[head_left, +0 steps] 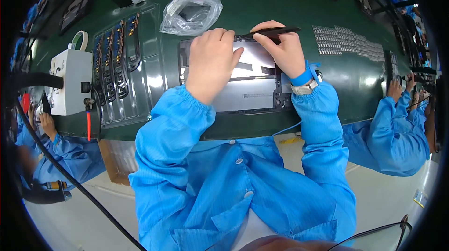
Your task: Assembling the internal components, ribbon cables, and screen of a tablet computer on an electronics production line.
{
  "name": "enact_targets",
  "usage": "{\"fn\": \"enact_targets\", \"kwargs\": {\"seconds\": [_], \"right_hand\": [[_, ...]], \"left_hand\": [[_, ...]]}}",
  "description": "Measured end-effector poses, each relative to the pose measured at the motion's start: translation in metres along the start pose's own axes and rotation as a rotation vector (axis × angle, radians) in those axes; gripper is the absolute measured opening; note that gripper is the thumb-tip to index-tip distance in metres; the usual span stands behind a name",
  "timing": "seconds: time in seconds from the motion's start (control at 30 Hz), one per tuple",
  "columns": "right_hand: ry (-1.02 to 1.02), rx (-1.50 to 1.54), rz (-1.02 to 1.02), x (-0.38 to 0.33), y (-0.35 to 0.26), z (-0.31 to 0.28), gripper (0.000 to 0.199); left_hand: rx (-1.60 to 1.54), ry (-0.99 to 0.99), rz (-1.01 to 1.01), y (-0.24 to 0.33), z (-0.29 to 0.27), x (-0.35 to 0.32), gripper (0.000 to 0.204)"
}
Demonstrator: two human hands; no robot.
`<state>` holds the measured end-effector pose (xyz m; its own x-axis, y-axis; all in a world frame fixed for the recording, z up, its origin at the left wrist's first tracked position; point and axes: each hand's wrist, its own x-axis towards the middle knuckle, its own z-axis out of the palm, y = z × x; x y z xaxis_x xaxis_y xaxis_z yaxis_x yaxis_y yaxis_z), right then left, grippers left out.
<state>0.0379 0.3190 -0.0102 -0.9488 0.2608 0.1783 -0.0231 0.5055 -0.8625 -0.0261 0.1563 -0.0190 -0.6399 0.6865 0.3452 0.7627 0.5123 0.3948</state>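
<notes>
An opened tablet (pixel 250 96) lies in front of me on the green mat, with silver battery panels and a black frame showing. My left hand (pixel 213 61) rests over its upper left part. The thumb stands away from the fingers, whose tips bend down out of sight near the far edge. Pinched in my right hand (pixel 285 52) is a pair of black tweezers (pixel 276 31), lying nearly level, its tip near the tablet's far edge between my hands. What the tip touches is too small to make out. A blue wrist strap (pixel 304 75) sits on my right wrist.
A clear plastic bag (pixel 192 13) lies beyond the tablet. To the left are a clear tray (pixel 152 64) of flex-cable parts, a white control box (pixel 70 82) and a tape roll (pixel 80 40). Rows of small metallic pieces (pixel 346 41) lie right. Co-workers sit on both sides.
</notes>
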Motion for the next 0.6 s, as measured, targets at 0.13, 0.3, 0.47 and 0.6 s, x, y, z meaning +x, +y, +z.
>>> {"fn": "enact_targets", "kwargs": {"seconds": [0.13,0.3,0.47,0.6], "right_hand": [[-0.005,-0.011,-0.055,0.0003,0.0045,-0.0001,0.017],[-0.013,-0.043,-0.068,0.0036,0.0021,0.0032,0.017],[0.014,-0.03,-0.05,0.0017,0.0034,0.0031,0.017],[0.059,-0.063,-0.063,-0.0006,0.0071,0.0015,0.017]], "left_hand": [[-0.03,0.057,0.01,-0.0005,0.0005,-0.0007,0.031],[-0.031,0.087,0.036,-0.0043,0.002,-0.0008,0.03],[0.032,0.084,0.079,-0.0032,0.0038,0.0005,0.029],[0.026,0.047,0.041,-0.0002,0.0003,0.0001,0.032]]}}
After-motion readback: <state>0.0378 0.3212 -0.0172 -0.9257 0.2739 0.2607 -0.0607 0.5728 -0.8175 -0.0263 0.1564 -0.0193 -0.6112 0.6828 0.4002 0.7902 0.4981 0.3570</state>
